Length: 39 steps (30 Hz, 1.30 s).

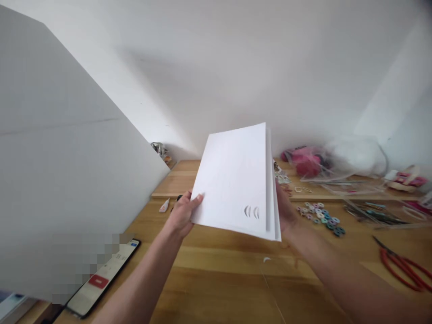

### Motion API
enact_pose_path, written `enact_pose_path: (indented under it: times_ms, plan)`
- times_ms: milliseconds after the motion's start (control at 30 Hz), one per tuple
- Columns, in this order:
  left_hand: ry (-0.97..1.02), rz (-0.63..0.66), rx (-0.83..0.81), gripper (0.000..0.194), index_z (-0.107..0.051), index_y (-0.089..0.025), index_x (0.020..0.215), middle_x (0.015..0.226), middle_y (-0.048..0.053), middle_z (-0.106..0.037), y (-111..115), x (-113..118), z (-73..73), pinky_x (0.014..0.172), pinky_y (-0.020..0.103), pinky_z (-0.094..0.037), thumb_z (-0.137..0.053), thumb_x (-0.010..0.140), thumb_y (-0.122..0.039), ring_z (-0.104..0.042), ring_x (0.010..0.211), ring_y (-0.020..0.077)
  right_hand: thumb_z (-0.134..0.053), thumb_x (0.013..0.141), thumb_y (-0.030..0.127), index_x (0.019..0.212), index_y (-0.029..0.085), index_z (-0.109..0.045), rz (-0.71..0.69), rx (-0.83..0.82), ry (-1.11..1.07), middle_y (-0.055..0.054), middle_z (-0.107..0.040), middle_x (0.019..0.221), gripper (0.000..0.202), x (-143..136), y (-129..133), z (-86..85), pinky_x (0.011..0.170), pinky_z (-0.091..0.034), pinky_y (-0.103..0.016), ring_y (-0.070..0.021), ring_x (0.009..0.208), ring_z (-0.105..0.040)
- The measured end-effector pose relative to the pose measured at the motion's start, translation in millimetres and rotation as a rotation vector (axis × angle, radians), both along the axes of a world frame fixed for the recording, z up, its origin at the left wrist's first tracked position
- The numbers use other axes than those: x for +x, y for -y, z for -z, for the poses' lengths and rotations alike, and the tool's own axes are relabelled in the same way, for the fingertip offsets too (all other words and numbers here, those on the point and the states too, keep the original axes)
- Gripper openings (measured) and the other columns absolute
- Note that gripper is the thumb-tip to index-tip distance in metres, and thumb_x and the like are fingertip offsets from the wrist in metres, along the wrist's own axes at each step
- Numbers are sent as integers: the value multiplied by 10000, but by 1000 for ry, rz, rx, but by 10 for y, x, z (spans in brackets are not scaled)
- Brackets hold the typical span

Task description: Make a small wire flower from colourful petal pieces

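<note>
A white sheet stack (pixel 232 175), looking like folded paper or thin card, is held up over the wooden table. Two small crescent-shaped cuts show near its lower right corner. My left hand (pixel 184 213) pinches its lower left edge, thumb on the front face. On the right side my right hand (pixel 286 209) is behind the stack, its fingers mostly hidden by the paper. Several layers stand slightly apart along the right edge. Below, a small white crescent scrap (pixel 267 259) lies on the table (pixel 209 279).
Red-handled scissors (pixel 401 265) lie at right, near several thread spools (pixel 324 216). Clear bags (pixel 354 157) and a tool tray (pixel 378 213) stand behind them. At left are a phone (pixel 104 279), a small white tube (pixel 164 205) and a large grey panel (pixel 67 148).
</note>
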<state>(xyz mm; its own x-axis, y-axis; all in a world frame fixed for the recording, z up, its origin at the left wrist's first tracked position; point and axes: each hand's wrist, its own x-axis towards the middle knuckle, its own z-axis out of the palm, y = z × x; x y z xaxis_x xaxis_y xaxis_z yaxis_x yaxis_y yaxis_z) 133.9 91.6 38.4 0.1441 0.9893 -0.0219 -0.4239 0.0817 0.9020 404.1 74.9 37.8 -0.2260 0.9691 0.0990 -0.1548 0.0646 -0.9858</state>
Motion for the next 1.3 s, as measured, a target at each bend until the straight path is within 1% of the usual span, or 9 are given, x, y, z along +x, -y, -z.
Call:
enact_pose_path:
  times_ms: [100, 200, 300, 433, 667, 867, 1033, 1133, 1300]
  plan:
    - [6, -15, 12, 414, -579, -213, 963, 914, 24, -715, 368, 86, 213, 667, 250, -528, -836, 646, -288, -664, 714, 144, -104, 794, 845, 1261, 208, -609, 48, -163, -153, -129, -712, 1092, 937, 119, 366, -8, 938, -482, -493, -322, 1150, -602]
    - [-37, 6, 9, 394, -575, -229, 969, 907, 9, -715, 663, 151, 362, 652, 248, -516, -821, 670, -303, -660, 703, 143, -387, 866, 695, 1278, 217, -579, 131, -252, -203, -117, -716, 1096, 660, 189, 729, 63, 945, -492, -484, -312, 1125, -622]
    - [-103, 118, -3, 471, -594, -222, 1063, 1001, 59, -716, 881, 162, 410, 704, 290, -531, -827, 661, -297, -683, 805, 196, -560, 877, 496, 1278, 241, -563, 197, -269, -254, -89, -709, 1130, 475, 240, 1050, 157, 937, -512, -459, -286, 1095, -644]
    - [-154, 274, -56, 551, -605, -206, 1161, 1071, 104, -708, 1046, 194, 432, 756, 324, -538, -825, 668, -317, -681, 907, 240, -580, 876, 489, 1227, 262, -607, 243, -219, -202, -70, -715, 1114, 419, 294, 1392, 186, 938, -515, -472, -282, 1082, -651]
    - [10, 43, -232, 296, -654, -196, 914, 934, 80, -740, 1152, 577, 655, 748, 313, -552, -748, 755, -427, -690, 835, 214, -540, 869, 600, 1051, 295, -734, 351, -3, 122, -32, -674, 1212, 404, 127, 1734, -16, 1149, -286, -455, -291, 1285, -495]
    - [92, 35, -176, 247, -630, -218, 933, 960, 50, -739, 1170, 621, 642, 755, 294, -557, -744, 772, -366, -692, 859, 191, -563, 865, 571, 1058, 278, -730, 313, -51, 51, -45, -738, 1019, 389, -13, 1834, -234, 961, -491, -451, -296, 1046, -657]
    - [99, 55, -156, 276, -663, -195, 935, 912, 39, -734, 1213, 498, 588, 694, 240, -539, -765, 747, -370, -676, 757, 144, -665, 812, 444, 1165, 198, -669, 307, -308, -75, -71, -750, 813, 430, 33, 1908, -89, 576, -567, -364, -249, 661, -707]
    - [97, 180, -130, 423, -654, -200, 1084, 1017, 68, -727, 1291, 420, 540, 725, 269, -548, -805, 704, -310, -684, 788, 159, -753, 720, 315, 1211, 225, -631, 359, -372, -58, -67, -754, 847, 513, 100, 2008, 47, 468, -529, -314, -251, 647, -708]
    - [79, 229, -118, 560, -624, -212, 1163, 1062, 89, -719, 1501, 329, 587, 748, 304, -546, -842, 649, -243, -687, 812, 181, -761, 699, 303, 1208, 240, -612, 456, -400, -129, -79, -754, 900, 535, 262, 2208, 147, 543, -579, -392, -309, 765, -720]
